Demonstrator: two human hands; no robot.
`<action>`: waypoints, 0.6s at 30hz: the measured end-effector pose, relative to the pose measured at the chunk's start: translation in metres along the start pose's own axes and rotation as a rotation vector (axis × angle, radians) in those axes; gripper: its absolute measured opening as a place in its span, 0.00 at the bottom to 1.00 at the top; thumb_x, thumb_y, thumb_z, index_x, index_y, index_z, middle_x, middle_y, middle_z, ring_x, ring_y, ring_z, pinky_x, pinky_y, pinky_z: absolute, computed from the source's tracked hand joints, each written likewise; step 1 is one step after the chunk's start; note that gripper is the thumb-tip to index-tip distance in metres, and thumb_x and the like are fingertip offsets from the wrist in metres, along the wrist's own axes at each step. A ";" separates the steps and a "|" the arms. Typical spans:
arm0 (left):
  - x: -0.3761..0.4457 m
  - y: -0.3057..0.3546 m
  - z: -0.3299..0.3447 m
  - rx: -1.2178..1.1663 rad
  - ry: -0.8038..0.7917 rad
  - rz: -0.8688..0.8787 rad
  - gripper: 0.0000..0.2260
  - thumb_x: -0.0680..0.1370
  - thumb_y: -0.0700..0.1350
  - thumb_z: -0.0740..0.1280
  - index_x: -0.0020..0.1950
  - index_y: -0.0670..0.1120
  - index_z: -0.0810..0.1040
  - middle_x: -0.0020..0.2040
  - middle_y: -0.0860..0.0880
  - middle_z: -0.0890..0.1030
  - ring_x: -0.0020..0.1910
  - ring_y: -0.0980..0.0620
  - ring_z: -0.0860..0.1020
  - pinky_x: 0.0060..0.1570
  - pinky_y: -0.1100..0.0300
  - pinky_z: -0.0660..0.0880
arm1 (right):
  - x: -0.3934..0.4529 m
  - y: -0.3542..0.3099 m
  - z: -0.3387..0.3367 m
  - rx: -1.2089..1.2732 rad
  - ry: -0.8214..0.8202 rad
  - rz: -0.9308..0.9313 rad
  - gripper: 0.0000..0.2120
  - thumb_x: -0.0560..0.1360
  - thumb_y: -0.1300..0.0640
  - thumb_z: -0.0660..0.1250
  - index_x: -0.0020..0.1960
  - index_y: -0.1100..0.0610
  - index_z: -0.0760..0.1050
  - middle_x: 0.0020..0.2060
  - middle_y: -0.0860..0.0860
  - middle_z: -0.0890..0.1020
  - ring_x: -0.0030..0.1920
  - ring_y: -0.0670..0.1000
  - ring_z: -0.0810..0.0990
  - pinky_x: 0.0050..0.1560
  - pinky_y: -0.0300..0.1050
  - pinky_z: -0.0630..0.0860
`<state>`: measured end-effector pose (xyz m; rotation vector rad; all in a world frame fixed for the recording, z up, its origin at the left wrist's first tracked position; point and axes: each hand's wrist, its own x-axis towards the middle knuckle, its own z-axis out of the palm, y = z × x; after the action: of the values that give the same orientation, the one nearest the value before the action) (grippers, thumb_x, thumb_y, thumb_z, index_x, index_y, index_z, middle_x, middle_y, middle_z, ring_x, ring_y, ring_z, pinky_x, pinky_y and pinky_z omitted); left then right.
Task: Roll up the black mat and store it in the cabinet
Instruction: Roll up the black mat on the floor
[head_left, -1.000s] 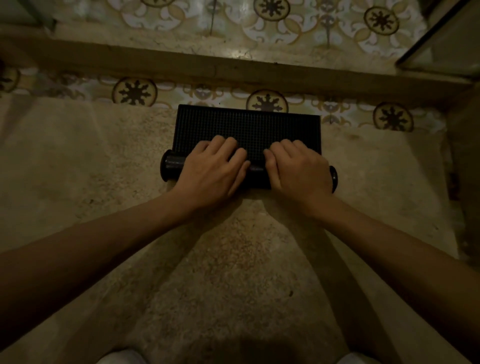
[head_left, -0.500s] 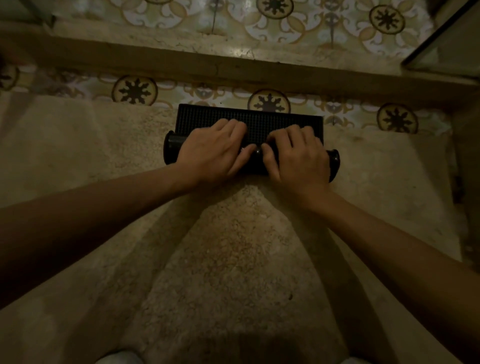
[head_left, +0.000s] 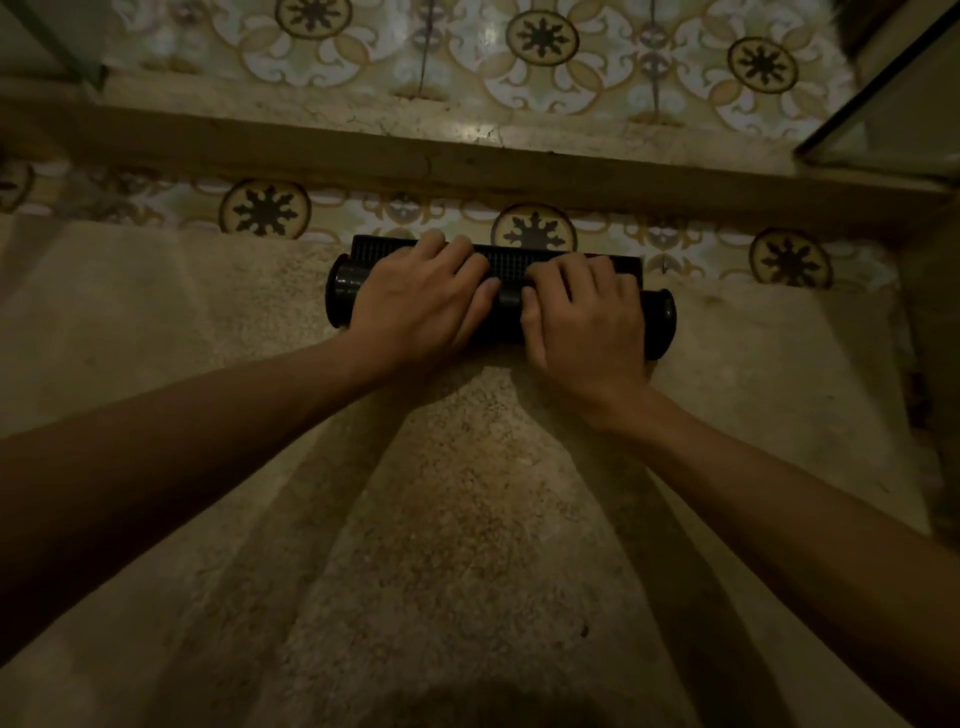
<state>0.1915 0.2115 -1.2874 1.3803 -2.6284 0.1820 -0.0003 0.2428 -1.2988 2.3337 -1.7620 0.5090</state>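
left hand (head_left: 415, 301) and right hand (head_left: 582, 317) curl over the near-rolled black studded rubber mat (head_left: 506, 267); even pressure should keep it tight.

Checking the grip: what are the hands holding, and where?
Left hand and right hand both hold the black mat by its rolled part, near the middle.

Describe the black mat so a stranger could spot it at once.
Below the long stone step runs a strip of patterned tiles. Where it meets the speckled floor lies the black mat, mostly rolled up under the left hand and right hand. Unlike the flat dark tile medallions, it is a gridded tube.
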 end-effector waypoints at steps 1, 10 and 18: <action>0.004 -0.001 -0.001 -0.008 0.005 -0.005 0.19 0.84 0.53 0.49 0.50 0.44 0.75 0.47 0.44 0.77 0.43 0.45 0.73 0.36 0.52 0.66 | 0.002 0.000 0.002 0.010 -0.005 0.016 0.14 0.83 0.51 0.56 0.55 0.58 0.77 0.50 0.57 0.80 0.49 0.59 0.75 0.46 0.54 0.67; -0.002 -0.012 -0.001 -0.017 -0.051 0.055 0.32 0.77 0.63 0.58 0.72 0.40 0.67 0.63 0.38 0.72 0.57 0.39 0.71 0.56 0.45 0.69 | 0.051 0.014 0.003 0.121 -0.056 0.142 0.15 0.81 0.49 0.57 0.39 0.54 0.73 0.30 0.50 0.71 0.33 0.52 0.70 0.32 0.45 0.63; 0.028 -0.024 -0.001 -0.004 -0.066 0.044 0.36 0.71 0.71 0.62 0.65 0.43 0.70 0.58 0.42 0.74 0.55 0.43 0.71 0.50 0.49 0.71 | 0.042 0.012 0.010 0.036 -0.012 -0.111 0.20 0.82 0.43 0.58 0.58 0.59 0.77 0.50 0.58 0.81 0.49 0.58 0.77 0.47 0.52 0.71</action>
<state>0.1955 0.1752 -1.2803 1.3511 -2.7123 0.1388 0.0002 0.1981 -1.2934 2.4468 -1.6306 0.5133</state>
